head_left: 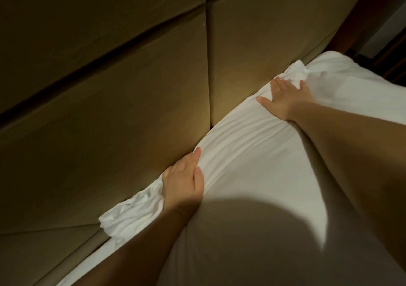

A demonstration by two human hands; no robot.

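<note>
A white pillow (252,149) lies on the bed against the padded headboard. My left hand (184,182) rests on the pillow's edge next to the headboard, fingers straight and pointing along that edge. My right hand (283,99) lies flat with spread fingers on the pillow's far end. Loose, crumpled pillowcase cloth (131,211) bunches out past my left wrist. The shadow of my head falls across the pillow's near part.
A tan upholstered headboard (109,88) with dark seams fills the left and top. A white bed sheet (373,72) continues past the pillow at the upper right. Dark wooden furniture (393,50) stands beyond the bed's far corner.
</note>
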